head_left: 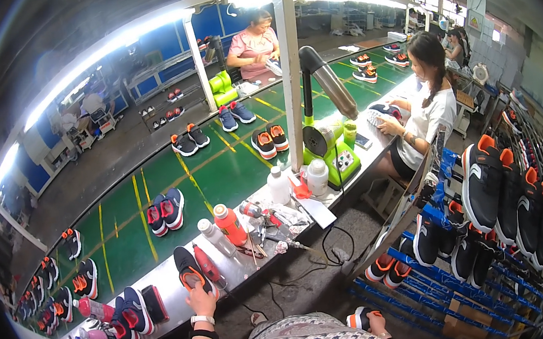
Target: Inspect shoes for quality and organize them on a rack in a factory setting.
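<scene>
Black shoes (183, 258), one per grip (200, 299)

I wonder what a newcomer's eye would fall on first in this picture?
Probably the long, yellow-striped green conveyor belt, sweeping across the middle. Next, the blue-barred rack of black-and-orange shoes at right. Nearest, the left hand holds an orange-trimmed black shoe at the silvery ledge.

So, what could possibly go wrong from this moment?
The black shoe at the left hand could knock the red tool close beside it. The second shoe, held in the right hand away from the metal ledge, might drop if the grip loosens.
</scene>
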The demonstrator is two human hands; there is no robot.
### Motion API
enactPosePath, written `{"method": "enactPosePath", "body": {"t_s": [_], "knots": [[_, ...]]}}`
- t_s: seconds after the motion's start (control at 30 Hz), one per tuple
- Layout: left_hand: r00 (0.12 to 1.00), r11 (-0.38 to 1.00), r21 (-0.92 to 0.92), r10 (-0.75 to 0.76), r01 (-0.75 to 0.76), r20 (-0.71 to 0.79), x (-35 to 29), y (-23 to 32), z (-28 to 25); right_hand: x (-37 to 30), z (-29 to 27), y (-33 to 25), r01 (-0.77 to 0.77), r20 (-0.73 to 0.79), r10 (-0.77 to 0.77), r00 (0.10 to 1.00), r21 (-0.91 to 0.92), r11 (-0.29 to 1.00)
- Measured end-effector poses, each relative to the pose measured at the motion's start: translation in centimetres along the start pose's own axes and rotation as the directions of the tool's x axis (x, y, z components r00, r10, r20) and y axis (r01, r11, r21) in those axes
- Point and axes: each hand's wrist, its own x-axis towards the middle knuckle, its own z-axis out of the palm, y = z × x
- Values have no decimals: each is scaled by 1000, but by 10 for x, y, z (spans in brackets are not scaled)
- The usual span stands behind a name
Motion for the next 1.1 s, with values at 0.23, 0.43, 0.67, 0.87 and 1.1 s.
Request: {"method": "enactPosePath", "body": {"t_s": [0.23, 0.43, 0.67, 0.87, 1.1], "knots": [[982, 953, 274, 85, -130, 167, 20, 13, -7, -33, 7, -59, 126, 165, -128, 978, 19, 992], [979, 980, 55, 188, -193, 79, 27, -6, 13, -54, 9, -88, 415, 432, -315, 845, -158, 896], [982, 987, -44, 157, -154, 103, 32, -21, 21, -93, -6, -131, 389, 641, -321, 697, 38, 920], [911, 951, -153, 302, -268, 282, 36, -16, -9, -109, 10, -171, 203, 863, -326, 386, 265, 943], [984, 967, -198, 173, -163, 36, 4, -11, -46, -167, 106, -209, 182, 982, -149, 120, 126, 975]]}}
